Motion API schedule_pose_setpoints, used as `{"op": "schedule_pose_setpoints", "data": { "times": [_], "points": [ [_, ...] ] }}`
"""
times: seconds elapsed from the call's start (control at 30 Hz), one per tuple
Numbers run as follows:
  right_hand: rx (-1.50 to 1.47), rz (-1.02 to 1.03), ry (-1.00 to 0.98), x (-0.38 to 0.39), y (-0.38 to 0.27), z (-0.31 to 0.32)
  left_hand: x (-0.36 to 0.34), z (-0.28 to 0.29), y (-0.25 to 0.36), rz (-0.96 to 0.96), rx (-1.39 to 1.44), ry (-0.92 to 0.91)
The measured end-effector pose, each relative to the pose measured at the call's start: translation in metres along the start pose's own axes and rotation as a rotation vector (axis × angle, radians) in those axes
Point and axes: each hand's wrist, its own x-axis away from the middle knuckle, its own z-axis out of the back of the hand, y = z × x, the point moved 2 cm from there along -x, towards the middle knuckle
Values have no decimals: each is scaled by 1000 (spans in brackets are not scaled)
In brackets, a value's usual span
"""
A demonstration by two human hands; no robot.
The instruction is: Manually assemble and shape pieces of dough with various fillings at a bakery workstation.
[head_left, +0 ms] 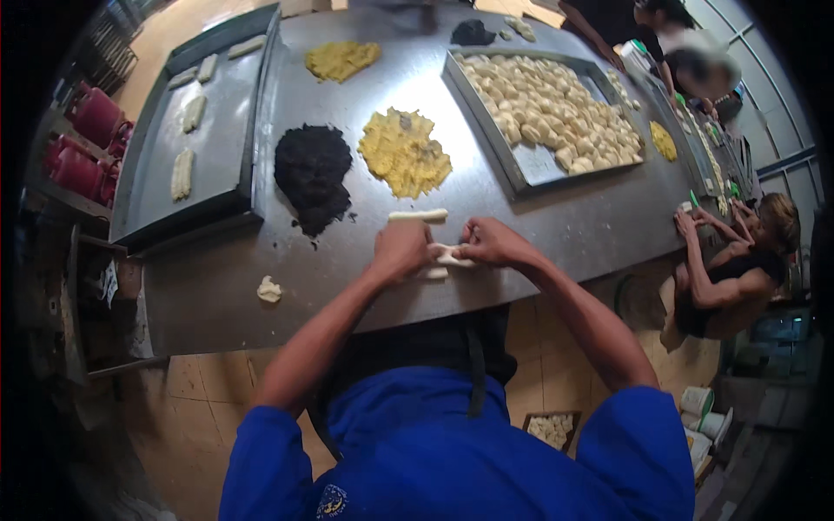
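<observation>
At the table's near edge, my left hand (pixel 404 249) and my right hand (pixel 493 242) are both closed on a short strip of pale dough (pixel 450 256), one at each end. Just beyond my knuckles lies a dough roll (pixel 419 214). Another dough piece (pixel 433 273) shows partly under my left hand, on the side toward me. Farther off on the metal table sit a mound of dark filling (pixel 313 172) and a mound of yellow filling (pixel 405 153). My fingertips partly hide the strip between them.
Left stands a large metal tray (pixel 156 187) with several dough rolls. A second tray (pixel 512 161) at right holds many dough pieces. A small dough lump (pixel 269 289) and more yellow filling (pixel 342 61) lie on the table (pixel 208 304). Another person (pixel 730 269) works at right.
</observation>
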Motion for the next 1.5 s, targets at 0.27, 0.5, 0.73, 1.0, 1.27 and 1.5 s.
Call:
{"op": "schedule_pose_setpoints", "data": {
  "times": [0.27,0.5,0.73,1.0,1.27,1.5],
  "points": [
    [222,-131,233,21,5,15,0,1,-13,100,47,122],
    [79,-97,186,11,23,12,-8,-1,-20,47,109,1],
    [127,-94,208,25,-2,15,-26,0,11,138,-388,-25],
    [83,20,248,28,14,18,-19,2,1,45,-216,30],
    [255,131,477,26,11,6,-18,-2,2,-2,-341,123],
    [155,134,469,23,29,3,-8,-1,3,11,-118,147]
  ]
}}
